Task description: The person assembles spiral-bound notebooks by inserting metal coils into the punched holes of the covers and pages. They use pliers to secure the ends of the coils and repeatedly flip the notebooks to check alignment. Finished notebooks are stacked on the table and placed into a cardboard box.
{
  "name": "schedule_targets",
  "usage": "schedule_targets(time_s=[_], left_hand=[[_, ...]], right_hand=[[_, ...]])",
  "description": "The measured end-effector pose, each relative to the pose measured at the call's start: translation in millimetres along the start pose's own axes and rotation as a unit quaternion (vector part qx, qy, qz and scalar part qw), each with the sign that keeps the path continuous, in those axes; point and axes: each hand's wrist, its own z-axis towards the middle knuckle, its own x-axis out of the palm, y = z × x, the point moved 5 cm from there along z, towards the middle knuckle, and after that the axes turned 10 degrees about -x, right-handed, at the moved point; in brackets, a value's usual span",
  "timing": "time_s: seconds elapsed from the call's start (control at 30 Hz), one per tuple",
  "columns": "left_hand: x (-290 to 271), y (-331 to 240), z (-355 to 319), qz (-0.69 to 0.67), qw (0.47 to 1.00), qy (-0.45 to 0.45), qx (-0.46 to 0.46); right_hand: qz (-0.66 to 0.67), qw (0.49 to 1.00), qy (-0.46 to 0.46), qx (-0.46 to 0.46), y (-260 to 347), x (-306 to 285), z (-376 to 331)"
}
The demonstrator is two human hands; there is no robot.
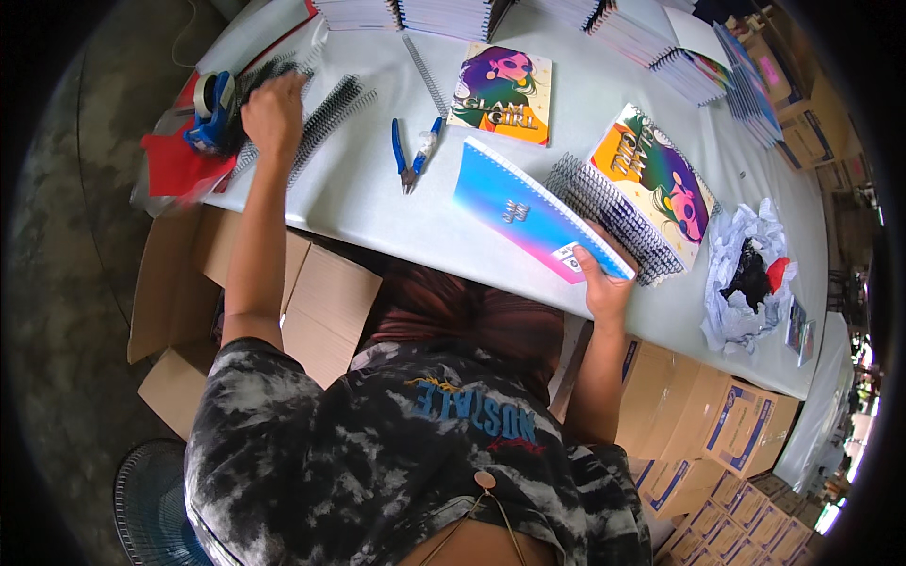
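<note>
The blue-and-pink notebook (533, 219) is held above the near edge of the white table (368, 222), right of the middle. Its long axis is slanted from far left to near right; the far-left end is pointed away from the body, and the near-right end is gripped. The cover is turned up toward the wearer, and the long edge pierced with small holes is directed to the far right. By the right hand (606, 288) the corner is pinched, the thumb laid flat on the cover and the other fingers (mostly hidden) set behind it.

The left hand (274, 118) is stretched to the far left, over the dark spiral coils (330, 123). Its fingers are curled in, but whether a coil is grasped cannot be told, as the fingertips are hidden.

Beside the coils, a blue tape dispenser (213, 113) is set. Blue-handled pliers (409, 176) are laid between the coils and the notebook, jaws toward the near side. Just right of the notebook, a pile of spiral-bound notebooks (658, 189) is placed, an illustrated cover uppermost.
</note>
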Motion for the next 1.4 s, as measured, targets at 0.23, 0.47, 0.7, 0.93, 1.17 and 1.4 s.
schedule_targets(time_s=[0.23,0.47,0.7,0.93,1.17,1.4], left_hand=[[3.6,-33.4,1.3,-0.305,0.927,0.215,0.034],[-32.6,-131.8,-84.6,-0.428,0.722,0.544,0.023],[-22.8,-141.2,-86.7,-0.455,0.694,0.558,-0.018],[-27.9,-144.0,-69.0,-0.494,0.493,0.706,-0.119],[-69.0,-161.8,-43.2,-0.416,0.794,0.342,0.283],[-92.6,-176.9,-53.1,-0.176,0.862,0.253,0.401]], right_hand=[[-0.011,1.000,-0.020,-0.015,8.3,-1.2,4.4],[0.005,1.000,-0.028,-0.002,4.6,-2.2,3.5],[-0.001,0.999,-0.028,-0.023,6.4,1.6,1.3],[-0.014,0.997,0.023,-0.072,13.2,9.3,6.1],[0.064,0.997,-0.046,0.008,17.5,18.5,10.6],[-0.051,0.997,0.024,-0.059,14.4,23.6,1.2]])
